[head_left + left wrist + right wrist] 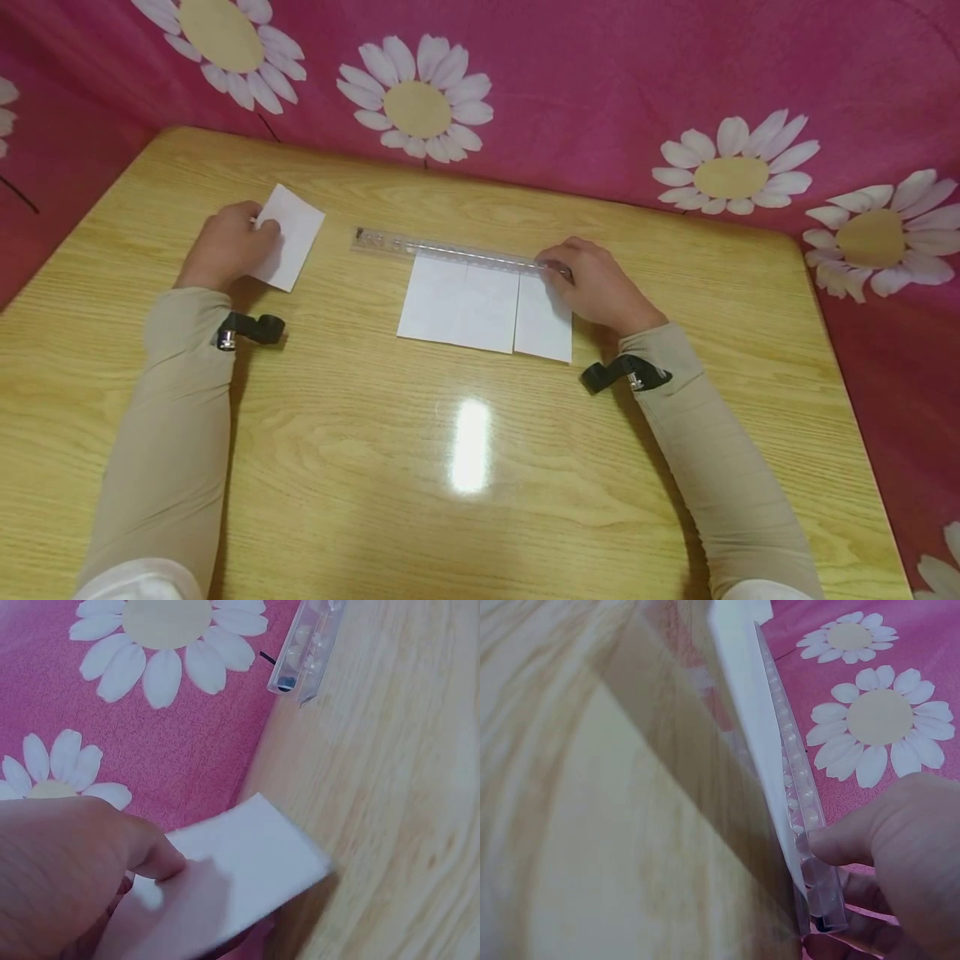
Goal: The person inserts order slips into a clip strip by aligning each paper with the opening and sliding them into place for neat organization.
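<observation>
My left hand (228, 243) pinches a white paper sheet (298, 227) at the table's left, thumb on its upper face; the left wrist view shows this sheet (240, 855) tilted with a far edge above the wood. On the other side, my right hand (600, 283) grips the right end of a long clear plastic strip (450, 252), thumb on one side and fingers below. Rounded clear shapes line the strip (799, 761) in the right wrist view. White paper panels (457, 300) extend from the strip's near edge, with a narrow gap before the rightmost panel.
The wood-grain table (360, 467) meets a pink wall covering (570, 92) with large daisies at its back. A bright light reflection (470, 446) lies on the tabletop. Black wrist mounts (255, 328) sit on both beige sleeves (168, 433).
</observation>
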`<state>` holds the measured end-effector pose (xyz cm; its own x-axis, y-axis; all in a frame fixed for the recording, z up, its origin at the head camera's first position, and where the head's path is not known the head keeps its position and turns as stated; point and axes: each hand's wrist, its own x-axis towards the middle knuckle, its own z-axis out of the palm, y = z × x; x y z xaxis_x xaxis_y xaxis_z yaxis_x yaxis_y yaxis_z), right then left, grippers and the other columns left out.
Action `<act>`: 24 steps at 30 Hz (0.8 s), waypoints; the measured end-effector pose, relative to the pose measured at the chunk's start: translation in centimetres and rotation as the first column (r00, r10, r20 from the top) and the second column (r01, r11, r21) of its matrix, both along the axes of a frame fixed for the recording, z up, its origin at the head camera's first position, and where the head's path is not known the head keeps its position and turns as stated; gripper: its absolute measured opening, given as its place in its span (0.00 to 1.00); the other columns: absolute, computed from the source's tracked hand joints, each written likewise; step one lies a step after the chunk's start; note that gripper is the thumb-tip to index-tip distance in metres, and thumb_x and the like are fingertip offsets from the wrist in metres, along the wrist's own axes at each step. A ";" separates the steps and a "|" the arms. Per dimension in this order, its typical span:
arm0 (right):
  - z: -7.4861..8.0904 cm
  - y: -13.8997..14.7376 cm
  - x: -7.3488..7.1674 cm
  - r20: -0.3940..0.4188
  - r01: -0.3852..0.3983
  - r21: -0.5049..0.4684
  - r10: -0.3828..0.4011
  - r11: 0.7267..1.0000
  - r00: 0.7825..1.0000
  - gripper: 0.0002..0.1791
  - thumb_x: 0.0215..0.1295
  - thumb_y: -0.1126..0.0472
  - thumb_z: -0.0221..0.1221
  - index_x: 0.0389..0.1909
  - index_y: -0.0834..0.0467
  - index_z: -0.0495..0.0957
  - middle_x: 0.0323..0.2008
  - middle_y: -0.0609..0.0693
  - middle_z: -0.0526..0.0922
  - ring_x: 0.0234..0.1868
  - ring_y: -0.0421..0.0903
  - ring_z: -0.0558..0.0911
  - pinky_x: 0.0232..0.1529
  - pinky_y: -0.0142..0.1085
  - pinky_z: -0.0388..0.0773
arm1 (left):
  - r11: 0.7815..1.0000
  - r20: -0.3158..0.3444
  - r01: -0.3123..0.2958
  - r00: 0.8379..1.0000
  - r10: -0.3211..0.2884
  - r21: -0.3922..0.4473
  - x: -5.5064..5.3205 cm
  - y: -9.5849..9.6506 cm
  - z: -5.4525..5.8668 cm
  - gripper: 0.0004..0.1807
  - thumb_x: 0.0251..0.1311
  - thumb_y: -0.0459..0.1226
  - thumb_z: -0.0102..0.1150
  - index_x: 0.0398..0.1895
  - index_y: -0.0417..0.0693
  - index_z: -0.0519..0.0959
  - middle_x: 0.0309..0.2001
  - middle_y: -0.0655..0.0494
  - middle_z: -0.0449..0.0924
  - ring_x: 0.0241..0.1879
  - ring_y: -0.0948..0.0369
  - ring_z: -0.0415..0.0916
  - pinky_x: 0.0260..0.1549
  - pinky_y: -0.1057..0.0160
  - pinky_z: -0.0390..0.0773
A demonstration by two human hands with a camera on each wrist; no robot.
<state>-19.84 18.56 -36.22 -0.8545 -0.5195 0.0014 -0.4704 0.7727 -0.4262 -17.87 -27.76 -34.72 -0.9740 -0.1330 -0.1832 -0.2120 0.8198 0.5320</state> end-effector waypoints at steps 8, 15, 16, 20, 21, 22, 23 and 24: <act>0.0 0.1 0.0 -0.001 -0.001 0.003 0.001 1.000 1.000 0.18 0.78 0.59 0.52 0.61 0.61 0.80 0.53 0.61 0.83 0.55 0.58 0.81 0.63 0.53 0.75 | 1.000 -0.028 0.021 0.999 -0.021 -0.002 0.2 0.5 0.1 0.29 0.74 0.51 0.39 0.53 0.34 0.77 0.47 0.33 0.78 0.45 0.43 0.71 0.41 0.53 0.70; 0.1 0.0 0.0 0.000 0.000 -0.004 0.000 1.000 1.000 0.18 0.77 0.59 0.54 0.60 0.61 0.80 0.51 0.60 0.83 0.53 0.57 0.81 0.62 0.53 0.76 | 0.999 -0.035 0.049 0.998 -0.048 0.023 0.3 0.6 0.1 0.34 0.75 0.58 0.41 0.57 0.38 0.80 0.50 0.34 0.80 0.47 0.44 0.72 0.44 0.53 0.69; 0.1 0.0 0.0 0.001 0.000 -0.004 0.000 1.000 1.000 0.18 0.77 0.59 0.54 0.60 0.61 0.80 0.51 0.60 0.83 0.53 0.57 0.81 0.62 0.53 0.76 | 0.998 -0.031 0.050 0.998 -0.049 0.026 0.3 0.5 0.2 0.34 0.75 0.58 0.41 0.60 0.38 0.79 0.53 0.33 0.80 0.49 0.44 0.72 0.46 0.52 0.69; 0.2 0.0 0.0 0.000 -0.001 -0.007 0.001 1.000 1.000 0.18 0.77 0.58 0.54 0.60 0.61 0.81 0.50 0.60 0.84 0.52 0.57 0.81 0.62 0.52 0.76 | 0.998 -0.041 0.050 0.998 -0.048 0.031 0.2 0.6 0.3 0.35 0.75 0.58 0.43 0.62 0.37 0.79 0.56 0.32 0.79 0.50 0.43 0.73 0.47 0.52 0.70; 0.2 0.0 0.0 0.000 -0.001 -0.008 0.001 1.000 1.000 0.18 0.77 0.58 0.54 0.60 0.61 0.81 0.50 0.60 0.84 0.52 0.57 0.81 0.61 0.52 0.76 | 0.998 -0.049 0.051 0.998 -0.050 0.030 0.2 0.6 0.2 0.34 0.75 0.58 0.43 0.61 0.37 0.79 0.55 0.32 0.80 0.49 0.44 0.73 0.45 0.53 0.69; 0.2 0.0 0.0 0.001 -0.001 -0.008 0.001 1.000 1.000 0.18 0.77 0.58 0.54 0.60 0.61 0.81 0.50 0.60 0.84 0.52 0.57 0.81 0.61 0.52 0.76 | 0.998 -0.057 0.051 0.997 -0.050 0.030 0.2 0.6 0.2 0.33 0.75 0.57 0.43 0.60 0.37 0.80 0.52 0.33 0.81 0.48 0.44 0.73 0.44 0.54 0.69; 0.2 0.0 0.0 0.003 -0.002 -0.007 0.002 1.000 1.000 0.18 0.77 0.59 0.54 0.60 0.61 0.81 0.50 0.60 0.84 0.52 0.57 0.81 0.61 0.52 0.76 | 0.998 -0.063 0.052 0.997 -0.050 0.032 0.2 0.7 0.2 0.33 0.75 0.57 0.44 0.58 0.38 0.81 0.50 0.34 0.81 0.47 0.45 0.73 0.42 0.55 0.69; 0.2 0.0 0.0 0.004 -0.002 -0.007 0.002 1.000 1.000 0.18 0.77 0.59 0.54 0.60 0.61 0.81 0.50 0.60 0.84 0.52 0.57 0.81 0.61 0.52 0.76 | 0.998 -0.071 0.053 0.996 -0.051 0.032 0.2 0.6 0.2 0.32 0.75 0.57 0.44 0.57 0.38 0.81 0.48 0.35 0.81 0.45 0.46 0.73 0.40 0.56 0.69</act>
